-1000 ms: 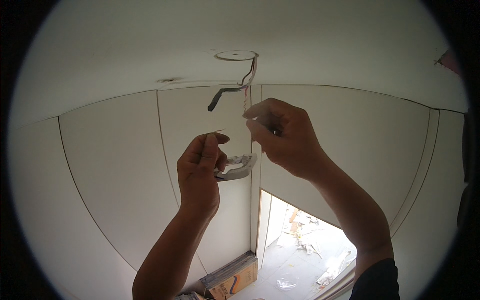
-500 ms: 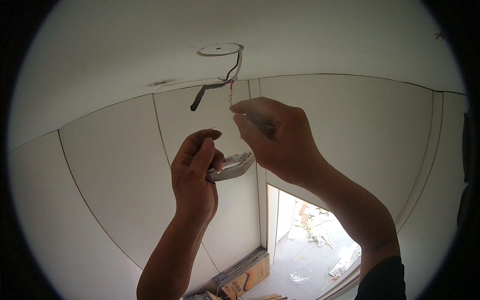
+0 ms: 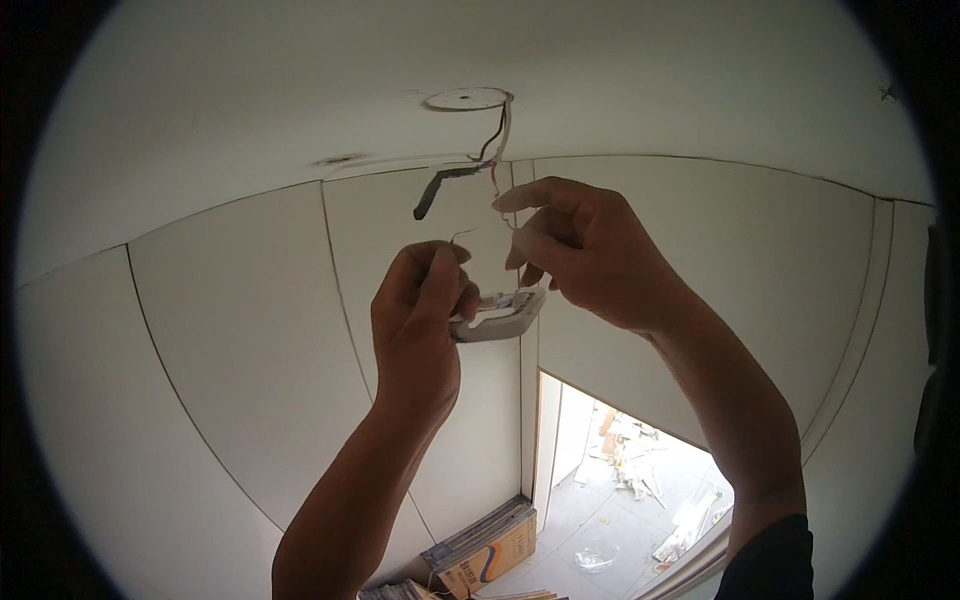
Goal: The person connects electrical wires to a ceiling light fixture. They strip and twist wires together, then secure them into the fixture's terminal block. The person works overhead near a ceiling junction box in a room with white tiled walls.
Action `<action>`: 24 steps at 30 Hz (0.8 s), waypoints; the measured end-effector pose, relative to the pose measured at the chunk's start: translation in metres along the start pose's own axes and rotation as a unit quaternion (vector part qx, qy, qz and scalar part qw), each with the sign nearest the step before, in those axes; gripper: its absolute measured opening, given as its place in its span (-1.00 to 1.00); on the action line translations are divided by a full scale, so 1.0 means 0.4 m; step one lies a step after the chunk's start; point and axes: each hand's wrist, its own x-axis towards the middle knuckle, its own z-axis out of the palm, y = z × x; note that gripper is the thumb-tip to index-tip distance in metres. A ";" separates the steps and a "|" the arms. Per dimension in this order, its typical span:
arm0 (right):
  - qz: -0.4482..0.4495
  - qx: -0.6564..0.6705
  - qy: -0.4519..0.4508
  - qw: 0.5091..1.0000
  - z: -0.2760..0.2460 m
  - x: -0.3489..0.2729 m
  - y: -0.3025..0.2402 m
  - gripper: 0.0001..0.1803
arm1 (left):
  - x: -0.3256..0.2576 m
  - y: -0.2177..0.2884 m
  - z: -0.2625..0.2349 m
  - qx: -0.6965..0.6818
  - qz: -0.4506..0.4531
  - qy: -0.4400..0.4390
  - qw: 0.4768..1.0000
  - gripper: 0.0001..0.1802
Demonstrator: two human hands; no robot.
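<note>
A red wire (image 3: 495, 178) with a bare, kinked copper end hangs from the white ceiling. Beside it a length of dark tape-wrapped wire (image 3: 432, 192) sticks out and bends down. My right hand (image 3: 590, 250) is at the copper end; its fingers are apart, with the index fingertip against or just beside the wire. Lower and to the left, my left hand (image 3: 415, 315) pinches a thin wire (image 3: 460, 236) between thumb and forefinger. The same hand's other fingers hold a white frame-shaped fixture (image 3: 500, 325), tilted, with an opening in its middle. Part of the fixture is hidden behind those fingers.
A round cut mark (image 3: 468, 99) shows on the ceiling where the wires emerge. White panel walls (image 3: 240, 300) stand ahead. Below, a doorway shows a tiled floor (image 3: 600, 510) with scattered debris (image 3: 630, 460). Cardboard-boxed panels (image 3: 490, 560) lean at the wall's foot.
My right hand's fingers have spread from their pinch on the copper end, which is now more bent. My left hand, with wire and fixture, has risen and shifted right in the picture.
</note>
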 end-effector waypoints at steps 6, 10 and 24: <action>-0.025 -0.037 0.005 0.999 -0.008 0.007 0.013 -0.77 | 0.026 -0.015 0.022 -0.021 0.001 -0.017 1.000 -0.76; 0.025 -0.036 -0.015 0.999 0.001 0.000 -0.026 -0.82 | 0.029 -0.017 0.026 -0.014 -0.001 -0.017 1.000 -0.79; 0.018 -0.038 -0.005 0.999 0.004 0.005 -0.001 -0.84 | 0.009 -0.031 0.026 0.070 0.002 -0.046 0.997 -0.79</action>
